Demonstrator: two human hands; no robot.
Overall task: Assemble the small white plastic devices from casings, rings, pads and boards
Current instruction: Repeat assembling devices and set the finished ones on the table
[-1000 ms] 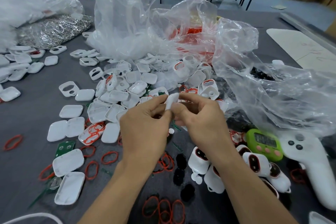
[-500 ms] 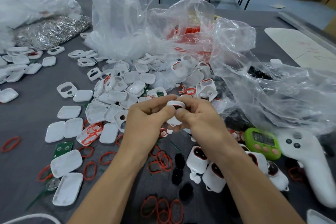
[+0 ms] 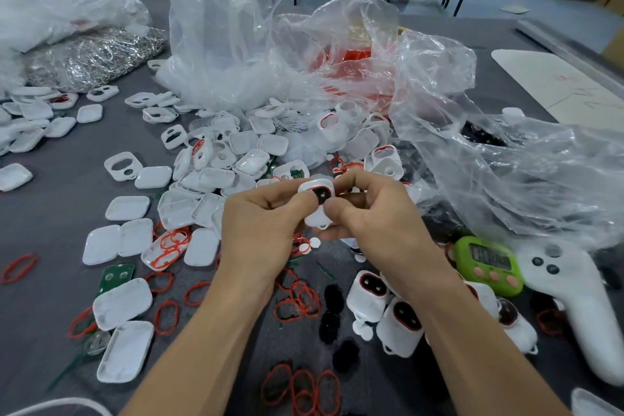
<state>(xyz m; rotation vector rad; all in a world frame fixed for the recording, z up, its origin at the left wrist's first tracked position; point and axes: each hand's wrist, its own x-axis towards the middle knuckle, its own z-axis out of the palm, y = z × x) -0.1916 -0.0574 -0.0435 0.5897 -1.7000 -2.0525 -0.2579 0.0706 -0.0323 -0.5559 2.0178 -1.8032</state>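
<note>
While both hands meet over the middle of the grey tabletop (image 3: 50, 223), they clamp one white device (image 3: 317, 186) between them. The left hand (image 3: 260, 230) pinches its left side with thumb and curled forefinger. The right hand (image 3: 374, 216) pinches its right side the same way, thumb tip against the front. The device is held off the tabletop with its front face toward the camera, showing a dark window edged in red.

Just beside the right forearm stand finished devices (image 3: 369, 295) with the same red-rimmed dark faces, crowded close together. Loose red rings (image 3: 304, 388) lie near the bottom edge between the forearms, and black pads (image 3: 332, 295) lie above them.

To the left, flat white casing lids (image 3: 121, 302) are scattered, with a green circuit board (image 3: 116, 275) just beside one. Beyond the hands a heap of white casings (image 3: 216, 179) lies at the foot of crumpled clear plastic bags (image 3: 229, 27).

At the right a green timer (image 3: 488, 263) sits next to a white controller (image 3: 574, 300); whether the two touch cannot be told.
</note>
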